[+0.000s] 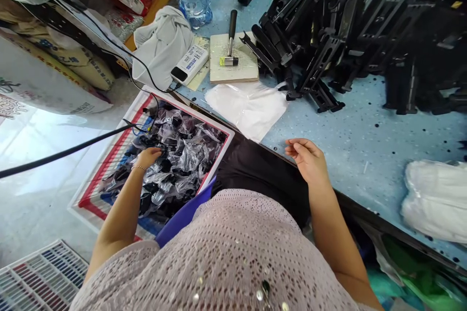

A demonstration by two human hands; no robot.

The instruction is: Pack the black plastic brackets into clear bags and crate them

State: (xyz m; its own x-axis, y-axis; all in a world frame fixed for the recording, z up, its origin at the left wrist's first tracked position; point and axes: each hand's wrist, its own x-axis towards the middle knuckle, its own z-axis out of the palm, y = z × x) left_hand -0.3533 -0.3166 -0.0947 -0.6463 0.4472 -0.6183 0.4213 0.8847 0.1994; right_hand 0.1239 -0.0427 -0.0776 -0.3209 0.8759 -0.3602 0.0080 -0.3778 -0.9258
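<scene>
A person's bare left hand (148, 157) reaches down at nine o'clock over a red-and-white basket (109, 155) filled with bagged parts (193, 153); its fingers are nearly straight and together, the thumb hidden, so whether it has hold of anything cannot be told. The right hand (310, 160) hovers at four o'clock by the edge of a speckled blue table (383, 146), fingers loosely half-curled, nothing visible in its grasp. The likeliest trouble is a snag: a black cable (73, 148) runs to the basket's corner, at the left hand's ten o'clock, and could catch a wrist or a bag. The white plastic (244, 107) at the table's edge might slip off if brushed, and the tangled heap of black parts (339, 34) could slide, since its pieces lean loosely on one another. From the left hand, the bagged parts lie beneath and spread toward three and four o'clock. From the right hand, the white plastic lies near at ten o'clock, and the heap spreads farther off between twelve and two.
</scene>
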